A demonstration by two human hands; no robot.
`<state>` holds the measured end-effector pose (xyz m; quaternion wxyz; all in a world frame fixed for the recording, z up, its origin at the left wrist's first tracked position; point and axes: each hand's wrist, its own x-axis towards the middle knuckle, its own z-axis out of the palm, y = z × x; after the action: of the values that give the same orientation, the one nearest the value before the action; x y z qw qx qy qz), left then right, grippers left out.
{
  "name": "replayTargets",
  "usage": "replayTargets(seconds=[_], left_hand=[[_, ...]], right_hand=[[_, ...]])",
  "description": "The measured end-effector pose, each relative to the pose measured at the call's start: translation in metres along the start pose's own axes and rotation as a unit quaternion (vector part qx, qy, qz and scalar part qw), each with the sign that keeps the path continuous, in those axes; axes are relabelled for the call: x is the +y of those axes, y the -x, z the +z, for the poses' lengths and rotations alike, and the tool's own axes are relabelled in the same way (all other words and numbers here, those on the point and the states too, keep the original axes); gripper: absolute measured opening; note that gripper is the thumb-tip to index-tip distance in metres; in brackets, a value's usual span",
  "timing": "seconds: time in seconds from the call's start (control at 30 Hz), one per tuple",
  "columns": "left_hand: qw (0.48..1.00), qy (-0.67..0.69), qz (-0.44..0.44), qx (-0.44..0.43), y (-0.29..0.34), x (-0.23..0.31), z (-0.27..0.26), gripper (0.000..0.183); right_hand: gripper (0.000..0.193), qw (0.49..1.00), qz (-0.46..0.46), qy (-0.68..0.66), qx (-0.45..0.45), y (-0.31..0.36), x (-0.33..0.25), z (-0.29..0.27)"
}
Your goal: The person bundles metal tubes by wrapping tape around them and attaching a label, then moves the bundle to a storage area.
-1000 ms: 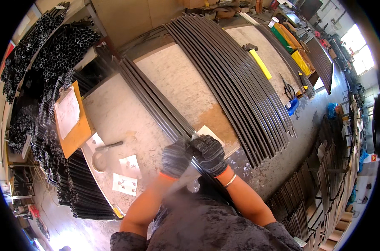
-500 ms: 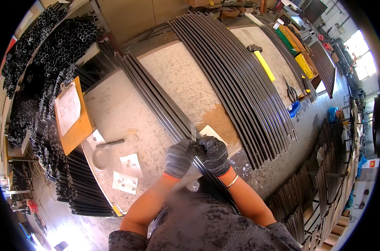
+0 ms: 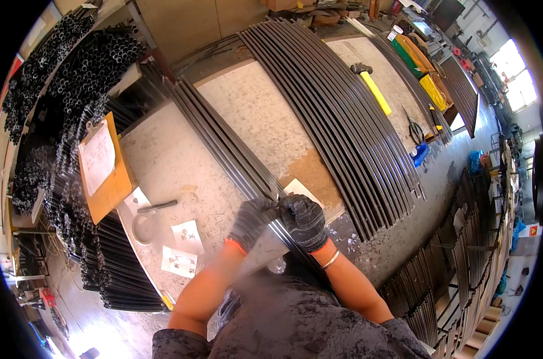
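A narrow bundle of long dark metal tubes [image 3: 223,143] runs from the far left of the table toward my body. Both my hands wear grey-black knit gloves with orange cuffs and meet at the bundle's near part. On its left side, my left hand [image 3: 250,224] is closed against the tubes, slightly blurred. My right hand [image 3: 304,221] is closed over the right side, its fingertips close to those of the left. What lies under the fingers is hidden. Beside the right hand a white paper slip [image 3: 300,190] rests on the table.
A wide row of dark tubes [image 3: 337,131] lies to the right, with a yellow-handled hammer [image 3: 373,90] and pliers [image 3: 415,131] beyond. At left are a clipboard [image 3: 119,179], a tape roll [image 3: 143,228], a black marker [image 3: 158,206] and paper labels [image 3: 179,261]. Stacked tubes [image 3: 98,66] fill the far left.
My left hand has shifted slightly left and turned at the wrist. A pale strip that stood up between my hands no longer shows. My right hand has barely moved.
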<state>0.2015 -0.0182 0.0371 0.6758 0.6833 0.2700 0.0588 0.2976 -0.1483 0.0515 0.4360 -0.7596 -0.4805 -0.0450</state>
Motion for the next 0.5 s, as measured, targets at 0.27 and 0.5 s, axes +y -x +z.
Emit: replayTargets(seconds=[0.27,0.5], left_hand=[[0.970,0.229,-0.078,-0.036,0.003,0.023,0.001,0.013],[0.965,0.225,-0.137,0.008,0.011,0.041,0.005,0.010]], right_hand=[[0.020,0.999,0.025,-0.027,-0.028,-0.004,-0.009,-0.015],[0.022,0.999,0.026,0.018,-0.024,-0.002,-0.010,-0.007]])
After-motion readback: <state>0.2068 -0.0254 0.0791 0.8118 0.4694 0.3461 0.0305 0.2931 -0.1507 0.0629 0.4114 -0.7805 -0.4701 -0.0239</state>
